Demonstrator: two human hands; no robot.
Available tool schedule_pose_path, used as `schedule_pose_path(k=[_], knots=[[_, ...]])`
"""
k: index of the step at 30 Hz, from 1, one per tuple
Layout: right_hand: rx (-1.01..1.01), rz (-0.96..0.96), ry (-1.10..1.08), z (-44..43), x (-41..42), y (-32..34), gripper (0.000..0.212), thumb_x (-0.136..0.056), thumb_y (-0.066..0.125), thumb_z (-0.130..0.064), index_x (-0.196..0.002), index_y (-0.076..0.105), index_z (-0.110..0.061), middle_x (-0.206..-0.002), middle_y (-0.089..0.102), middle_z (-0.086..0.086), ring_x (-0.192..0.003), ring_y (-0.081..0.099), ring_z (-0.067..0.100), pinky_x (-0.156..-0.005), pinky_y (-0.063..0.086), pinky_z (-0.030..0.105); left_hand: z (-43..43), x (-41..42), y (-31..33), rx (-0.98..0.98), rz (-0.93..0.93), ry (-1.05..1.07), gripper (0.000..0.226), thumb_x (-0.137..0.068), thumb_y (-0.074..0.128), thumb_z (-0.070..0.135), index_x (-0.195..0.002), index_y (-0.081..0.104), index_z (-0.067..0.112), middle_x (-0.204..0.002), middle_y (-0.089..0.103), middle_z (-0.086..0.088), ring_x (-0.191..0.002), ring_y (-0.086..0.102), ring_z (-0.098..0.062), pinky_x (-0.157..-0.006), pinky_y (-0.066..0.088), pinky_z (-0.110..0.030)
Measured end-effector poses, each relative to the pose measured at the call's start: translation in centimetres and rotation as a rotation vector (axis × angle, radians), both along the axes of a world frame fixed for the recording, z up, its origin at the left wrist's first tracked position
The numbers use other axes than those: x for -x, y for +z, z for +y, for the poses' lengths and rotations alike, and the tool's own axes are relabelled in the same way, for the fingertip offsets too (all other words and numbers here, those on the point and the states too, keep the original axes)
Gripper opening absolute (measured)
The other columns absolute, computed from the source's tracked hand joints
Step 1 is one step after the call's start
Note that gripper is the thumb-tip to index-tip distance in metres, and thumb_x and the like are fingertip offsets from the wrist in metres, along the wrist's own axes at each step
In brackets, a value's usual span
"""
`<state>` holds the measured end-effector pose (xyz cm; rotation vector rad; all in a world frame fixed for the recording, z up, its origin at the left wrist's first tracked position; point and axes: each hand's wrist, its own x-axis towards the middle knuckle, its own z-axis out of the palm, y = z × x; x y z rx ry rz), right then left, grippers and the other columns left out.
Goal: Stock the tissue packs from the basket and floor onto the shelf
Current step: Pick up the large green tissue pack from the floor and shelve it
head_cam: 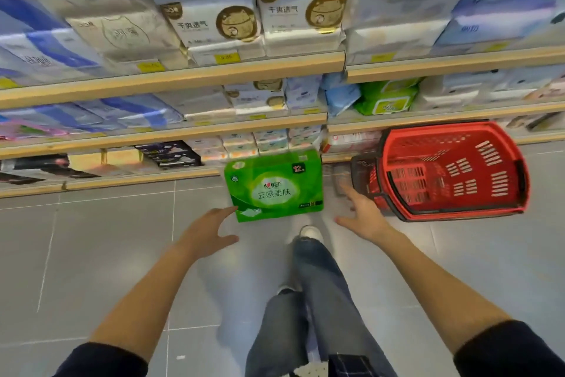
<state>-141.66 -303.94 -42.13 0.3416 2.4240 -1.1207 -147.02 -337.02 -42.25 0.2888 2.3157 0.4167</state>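
Note:
A green tissue pack [275,185] stands on the grey floor in front of the bottom shelf [122,176]. My left hand [208,231] is open just below and left of the pack, fingertips almost at its lower left corner. My right hand [360,213] is open to the pack's right, between the pack and the red basket [452,169], touching neither clearly. The basket lies tipped on the floor with its opening toward me, and I see nothing inside it.
Wooden-edged shelves [183,77] packed with white, blue and green tissue and wipe packs fill the upper view. The bottom shelf has open gaps at the left. My legs in jeans and a white shoe [310,234] stand below the pack on the tiled floor.

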Motion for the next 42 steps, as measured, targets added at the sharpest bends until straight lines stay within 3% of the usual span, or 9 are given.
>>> schedule_pose_path(k=[6,12,16,20,22,24,30,37,42], knots=[[-0.07,-0.087,0.084,-0.3,2.3,-14.5,0.09,-0.078,0.069,-0.02,-0.146,0.01,-0.021,-0.144,0.038,0.016,-0.128,0.04,0.036,-0.101,0.036,0.038,-0.8,0.8,-14.6,0.001,-0.086,0.129,0.084,-0.084,0.062,0.037,-0.148,0.008,0.032,-0.147,0.032,-0.011,-0.129,0.041,-0.028,-0.103,0.037,-0.035],[-0.117,-0.114,0.104,1.3,4.4,-29.8,0.095,-0.077,0.07,-0.023,-0.138,-0.001,-0.041,-0.144,0.038,0.013,-0.125,0.044,0.035,-0.1,0.04,0.043,-2.0,3.1,-30.0,0.037,-0.052,0.231,0.09,-0.084,0.063,0.035,-0.147,-0.002,0.032,-0.152,0.019,-0.018,-0.133,0.036,-0.035,-0.102,0.036,-0.041],[-0.139,-0.084,0.089,2.4,6.2,-39.1,0.097,-0.075,0.072,-0.021,-0.135,-0.002,-0.042,-0.143,0.035,0.019,-0.124,0.043,0.04,-0.097,0.04,0.044,-2.7,5.0,-39.5,0.042,0.03,0.262,0.099,-0.081,0.066,0.036,-0.141,-0.013,0.034,-0.155,0.007,-0.021,-0.138,0.027,-0.037,-0.1,0.038,-0.047],[-0.099,0.042,0.102,2.6,8.3,-46.3,0.106,-0.07,0.077,-0.025,-0.135,-0.004,-0.046,-0.155,-0.002,0.017,-0.142,0.01,0.026,-0.109,0.027,0.045,-3.4,7.0,-46.0,0.001,0.156,0.348,0.105,-0.073,0.075,0.033,-0.141,-0.005,0.039,-0.156,0.001,-0.021,-0.137,0.029,-0.038,-0.095,0.042,-0.052],[-0.064,0.132,0.109,2.6,9.5,-48.9,0.112,-0.063,0.081,-0.025,-0.138,-0.001,-0.042,-0.153,-0.019,0.013,-0.138,-0.008,0.015,-0.112,0.011,0.036,-3.7,8.3,-48.3,-0.056,0.219,0.377,0.107,-0.069,0.077,0.033,-0.142,-0.001,0.039,-0.156,0.004,-0.018,-0.139,0.024,-0.036,-0.098,0.039,-0.054],[-0.063,0.191,0.128,2.7,10.4,-50.9,0.118,-0.059,0.082,-0.029,-0.141,-0.003,-0.043,-0.153,-0.021,0.013,-0.137,-0.009,0.01,-0.11,0.007,0.029,-4.1,9.5,-50.0,-0.082,0.241,0.36,0.112,-0.064,0.08,0.036,-0.138,-0.004,0.042,-0.154,0.011,-0.018,-0.136,0.029,-0.039,-0.1,0.037,-0.054],[-0.078,0.198,0.097,2.5,11.4,-53.8,0.128,-0.056,0.083,-0.028,-0.116,-0.02,-0.074,-0.152,-0.001,0.013,-0.131,0.01,0.01,-0.11,0.02,0.035,-4.3,10.7,-53.0,-0.066,0.277,0.371,0.131,-0.048,0.087,0.038,-0.13,-0.015,0.044,-0.149,0.019,-0.021,-0.129,0.036,-0.043,-0.101,0.037,-0.051],[-0.078,0.258,0.079,2.6,11.3,-54.9,0.131,-0.053,0.085,-0.027,-0.117,-0.02,-0.073,-0.151,0.006,0.013,-0.127,0.011,0.005,-0.106,0.013,0.024,-4.3,10.6,-54.3,-0.151,0.377,0.371,0.131,-0.044,0.088,0.034,-0.134,-0.007,0.042,-0.148,0.022,-0.023,-0.134,0.03,-0.04,-0.105,0.032,-0.05],[-0.131,0.355,0.108,1.9,10.7,-54.5,0.134,-0.056,0.085,-0.023,-0.127,-0.021,-0.063,-0.149,0.008,0.017,-0.128,0.011,0.004,-0.106,0.016,0.03,-3.7,9.9,-53.7,-0.144,0.425,0.335,0.135,-0.047,0.081,0.041,-0.14,-0.017,0.046,-0.149,0.02,-0.026,-0.131,0.032,-0.046,-0.098,0.038,-0.056]])
